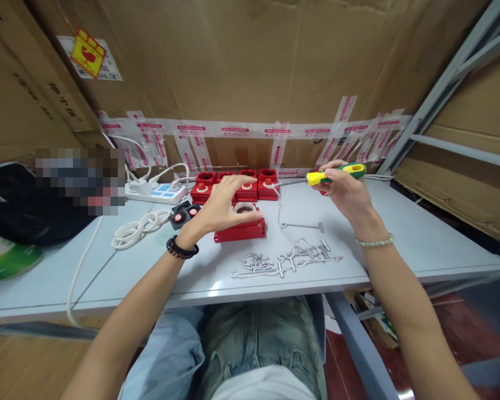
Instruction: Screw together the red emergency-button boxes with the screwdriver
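Note:
My right hand (344,186) is raised over the right part of the table. Its fingers are wrapped round the yellow and green handle of a screwdriver (337,174); I cannot make out the shaft. Over a red housing (240,233) near the middle of the table hovers my left hand (220,206), open, with thumb and fingers spread apart. A white ring (245,206) shows at the top of that housing, between thumb and fingers. Whether the thumb touches the housing I cannot tell. The hand hides much of the housing's left and upper side.
Several red units (268,190) stand in a row at the back. Metal pins (256,261) and T-shaped rods (304,225) lie in front. At left are white rings (127,235), black parts with red centres (179,216) and a power strip (162,192). Cardboard (250,66) rises behind.

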The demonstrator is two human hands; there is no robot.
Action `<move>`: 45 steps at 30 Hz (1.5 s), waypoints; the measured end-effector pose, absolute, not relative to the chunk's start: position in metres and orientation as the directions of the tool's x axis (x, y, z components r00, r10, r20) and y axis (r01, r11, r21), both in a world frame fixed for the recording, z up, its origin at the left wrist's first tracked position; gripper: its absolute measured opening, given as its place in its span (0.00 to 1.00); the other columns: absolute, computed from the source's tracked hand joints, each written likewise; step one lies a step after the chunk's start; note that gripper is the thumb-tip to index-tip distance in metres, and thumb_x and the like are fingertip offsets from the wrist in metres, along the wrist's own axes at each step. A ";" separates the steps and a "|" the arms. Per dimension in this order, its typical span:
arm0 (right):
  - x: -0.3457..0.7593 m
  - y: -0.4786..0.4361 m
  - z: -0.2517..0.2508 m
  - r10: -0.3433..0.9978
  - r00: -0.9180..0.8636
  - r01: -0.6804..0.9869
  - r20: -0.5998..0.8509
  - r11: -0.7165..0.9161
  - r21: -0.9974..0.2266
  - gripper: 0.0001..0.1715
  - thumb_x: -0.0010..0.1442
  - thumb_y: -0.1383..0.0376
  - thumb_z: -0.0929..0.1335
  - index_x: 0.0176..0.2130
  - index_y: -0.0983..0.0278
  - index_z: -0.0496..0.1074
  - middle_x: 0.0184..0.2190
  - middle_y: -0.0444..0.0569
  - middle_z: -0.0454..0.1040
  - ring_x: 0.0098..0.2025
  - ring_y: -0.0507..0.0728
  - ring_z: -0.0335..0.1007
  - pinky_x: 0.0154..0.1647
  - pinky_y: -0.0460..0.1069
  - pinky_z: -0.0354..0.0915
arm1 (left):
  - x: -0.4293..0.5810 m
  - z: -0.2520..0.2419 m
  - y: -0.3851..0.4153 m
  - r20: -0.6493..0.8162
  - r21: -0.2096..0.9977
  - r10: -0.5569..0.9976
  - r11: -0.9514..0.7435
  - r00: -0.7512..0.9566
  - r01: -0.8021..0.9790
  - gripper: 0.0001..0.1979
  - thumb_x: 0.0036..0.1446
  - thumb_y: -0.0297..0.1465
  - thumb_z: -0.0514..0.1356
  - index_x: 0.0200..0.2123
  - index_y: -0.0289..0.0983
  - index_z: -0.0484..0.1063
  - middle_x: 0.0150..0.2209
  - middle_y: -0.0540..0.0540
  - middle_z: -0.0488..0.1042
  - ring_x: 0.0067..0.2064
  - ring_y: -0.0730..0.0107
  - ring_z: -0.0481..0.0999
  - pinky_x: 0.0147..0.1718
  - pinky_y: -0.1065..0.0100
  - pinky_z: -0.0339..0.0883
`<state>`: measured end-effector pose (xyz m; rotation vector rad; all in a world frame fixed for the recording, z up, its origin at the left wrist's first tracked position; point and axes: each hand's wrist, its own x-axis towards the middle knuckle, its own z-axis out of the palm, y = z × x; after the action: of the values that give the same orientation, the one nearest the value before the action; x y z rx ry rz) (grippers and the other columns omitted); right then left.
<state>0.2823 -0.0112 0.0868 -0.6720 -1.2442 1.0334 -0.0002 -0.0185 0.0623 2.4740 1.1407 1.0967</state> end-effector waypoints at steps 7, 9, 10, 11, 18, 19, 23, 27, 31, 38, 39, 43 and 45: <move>0.294 0.008 0.072 0.959 -0.135 -0.129 0.249 0.232 -0.964 0.11 0.40 0.63 0.78 0.25 0.62 0.75 0.23 0.42 0.74 0.28 0.54 0.75 0.30 0.51 0.76 | -0.009 0.037 -0.004 0.226 0.351 0.736 -0.673 0.638 0.652 0.38 0.48 0.44 0.70 0.61 0.42 0.63 0.59 0.40 0.71 0.57 0.49 0.72 0.56 0.51 0.64; 0.292 0.009 0.069 0.962 -0.172 -0.120 0.213 0.194 -0.974 0.11 0.41 0.63 0.77 0.25 0.61 0.75 0.24 0.43 0.75 0.29 0.54 0.75 0.30 0.51 0.76 | -0.012 0.041 -0.002 0.292 0.388 0.724 -0.687 0.625 0.615 0.35 0.49 0.43 0.69 0.59 0.43 0.64 0.59 0.42 0.71 0.58 0.50 0.71 0.57 0.53 0.64; 0.291 0.009 0.068 0.961 -0.188 -0.121 0.201 0.181 -0.976 0.10 0.41 0.63 0.77 0.25 0.61 0.75 0.24 0.42 0.75 0.30 0.54 0.75 0.30 0.50 0.76 | -0.014 0.045 -0.003 0.327 0.403 0.725 -0.687 0.606 0.605 0.34 0.50 0.42 0.69 0.59 0.43 0.64 0.59 0.42 0.70 0.59 0.50 0.70 0.58 0.52 0.62; 0.290 0.008 0.067 0.960 -0.201 -0.129 0.194 0.170 -0.977 0.09 0.42 0.63 0.77 0.25 0.61 0.75 0.24 0.42 0.75 0.30 0.54 0.75 0.30 0.50 0.75 | -0.016 0.049 -0.004 0.353 0.417 0.730 -0.683 0.586 0.600 0.34 0.50 0.42 0.68 0.59 0.43 0.64 0.59 0.43 0.69 0.60 0.50 0.68 0.59 0.51 0.61; 0.285 0.008 0.064 0.955 -0.236 -0.178 0.177 0.137 -0.975 0.10 0.42 0.63 0.77 0.26 0.61 0.75 0.25 0.42 0.75 0.32 0.54 0.76 0.30 0.49 0.75 | -0.018 0.063 -0.014 0.327 0.473 0.745 -0.662 0.581 0.582 0.33 0.49 0.42 0.68 0.58 0.45 0.66 0.54 0.44 0.68 0.55 0.51 0.69 0.57 0.49 0.62; 0.285 0.008 0.064 0.955 -0.236 -0.173 0.177 0.138 -0.975 0.10 0.42 0.62 0.77 0.26 0.61 0.75 0.25 0.42 0.75 0.31 0.53 0.75 0.30 0.49 0.75 | -0.018 0.063 -0.014 0.323 0.477 0.745 -0.660 0.583 0.580 0.32 0.49 0.42 0.68 0.57 0.45 0.67 0.54 0.44 0.68 0.54 0.52 0.69 0.57 0.50 0.62; 0.285 0.009 0.063 0.958 -0.229 -0.154 0.173 0.139 -0.978 0.09 0.42 0.62 0.77 0.26 0.61 0.76 0.26 0.41 0.76 0.31 0.53 0.76 0.30 0.48 0.75 | -0.016 0.063 -0.015 0.321 0.489 0.746 -0.658 0.584 0.573 0.32 0.49 0.42 0.69 0.57 0.44 0.67 0.53 0.44 0.68 0.53 0.53 0.69 0.56 0.50 0.62; 0.285 0.007 0.064 0.956 -0.232 -0.140 0.180 0.151 -0.979 0.08 0.43 0.62 0.77 0.26 0.60 0.77 0.25 0.40 0.76 0.30 0.52 0.76 0.29 0.47 0.75 | -0.017 0.064 -0.016 0.315 0.489 0.748 -0.656 0.585 0.575 0.31 0.49 0.42 0.68 0.57 0.43 0.68 0.52 0.43 0.68 0.52 0.54 0.69 0.56 0.51 0.62; 0.288 0.006 0.067 0.960 -0.200 -0.121 0.195 0.173 -0.977 0.09 0.43 0.62 0.77 0.26 0.60 0.76 0.25 0.41 0.76 0.31 0.53 0.76 0.30 0.48 0.75 | -0.017 0.064 -0.015 0.311 0.491 0.747 -0.656 0.588 0.574 0.31 0.49 0.41 0.68 0.56 0.42 0.68 0.52 0.43 0.68 0.52 0.54 0.69 0.56 0.51 0.62; 0.287 0.005 0.066 0.957 -0.194 -0.087 0.217 0.203 -0.975 0.10 0.43 0.61 0.78 0.26 0.60 0.76 0.25 0.42 0.75 0.30 0.53 0.75 0.31 0.50 0.76 | -0.017 0.065 -0.016 0.302 0.488 0.758 -0.644 0.578 0.589 0.31 0.48 0.41 0.69 0.56 0.43 0.69 0.50 0.44 0.67 0.49 0.55 0.69 0.53 0.52 0.63; 0.285 0.005 0.066 0.955 -0.205 -0.086 0.213 0.199 -0.976 0.10 0.43 0.61 0.78 0.26 0.60 0.75 0.25 0.42 0.75 0.30 0.53 0.75 0.31 0.51 0.76 | -0.017 0.065 -0.016 0.299 0.484 0.759 -0.643 0.578 0.593 0.31 0.48 0.41 0.69 0.56 0.43 0.69 0.50 0.44 0.67 0.49 0.55 0.69 0.53 0.52 0.63; 0.282 0.002 0.066 0.954 -0.216 -0.087 0.207 0.192 -0.977 0.10 0.43 0.62 0.77 0.26 0.59 0.75 0.24 0.41 0.75 0.30 0.53 0.75 0.32 0.50 0.76 | -0.017 0.065 -0.015 0.307 0.479 0.752 -0.652 0.583 0.588 0.30 0.48 0.42 0.69 0.55 0.44 0.69 0.49 0.45 0.67 0.49 0.55 0.69 0.53 0.53 0.63; 0.281 0.001 0.067 0.955 -0.214 -0.090 0.206 0.191 -0.978 0.10 0.43 0.62 0.77 0.26 0.60 0.75 0.24 0.40 0.75 0.30 0.53 0.75 0.31 0.50 0.76 | -0.017 0.064 -0.015 0.312 0.481 0.749 -0.655 0.584 0.583 0.30 0.48 0.42 0.69 0.55 0.44 0.69 0.48 0.45 0.67 0.49 0.55 0.69 0.53 0.54 0.63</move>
<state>0.2811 0.0010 0.0670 -0.8950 -1.4066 1.2469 -0.0168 -0.0146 0.0643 2.4904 1.0846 0.7136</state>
